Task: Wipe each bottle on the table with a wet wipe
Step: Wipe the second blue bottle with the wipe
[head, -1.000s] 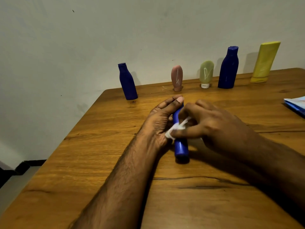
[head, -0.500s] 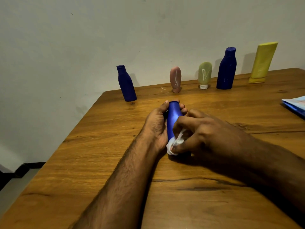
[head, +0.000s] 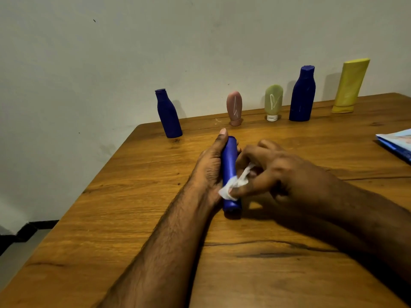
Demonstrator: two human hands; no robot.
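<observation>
Left hand (head: pixel 210 167) wrapped along a slim blue plastic tube (head: pixel 230 174), thumb stretched to its far end. Right hand (head: pixel 273 172) pinching a crumpled white wet wipe (head: pixel 233 185) against it, fingers curled. Both forearms low over the counter (head: pixel 133 196).

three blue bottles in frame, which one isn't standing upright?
The slim blue bottle held in the left hand; it is tipped over lengthwise. The small blue bottle and tall blue bottle stand by the wall.
</observation>
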